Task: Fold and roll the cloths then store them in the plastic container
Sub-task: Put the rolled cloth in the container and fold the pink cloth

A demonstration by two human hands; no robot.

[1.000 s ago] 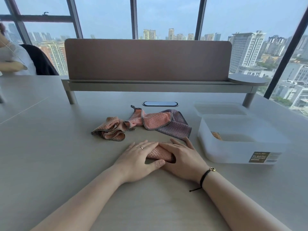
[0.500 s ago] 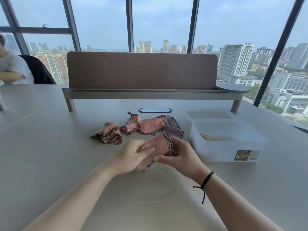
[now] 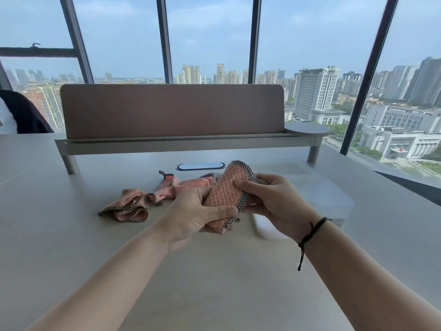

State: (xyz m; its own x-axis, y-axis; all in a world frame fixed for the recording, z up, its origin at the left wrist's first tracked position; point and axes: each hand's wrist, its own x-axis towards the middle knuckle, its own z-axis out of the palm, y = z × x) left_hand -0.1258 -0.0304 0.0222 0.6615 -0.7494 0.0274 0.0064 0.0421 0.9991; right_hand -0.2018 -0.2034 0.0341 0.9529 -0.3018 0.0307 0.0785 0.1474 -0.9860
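A rolled pink waffle cloth (image 3: 225, 189) with a black-and-white checked edge is lifted above the table, tilted up to the right. My left hand (image 3: 195, 211) grips its lower end and my right hand (image 3: 269, 201) grips its upper right side. Behind them several loose cloths lie on the table: a crumpled pink one (image 3: 128, 206) at the left and another pink one (image 3: 188, 187) in the middle. The white plastic container (image 3: 334, 201) stands to the right, largely hidden by my right hand.
A brown divider panel (image 3: 171, 111) on a grey shelf crosses the back of the table. An oval cable port (image 3: 200, 166) sits behind the cloths. A dark chair back (image 3: 23, 115) is at the far left. Windows lie beyond.
The roll was pressed flat on the table under both hands; both hands have since lifted it and raised it higher, toward the right.
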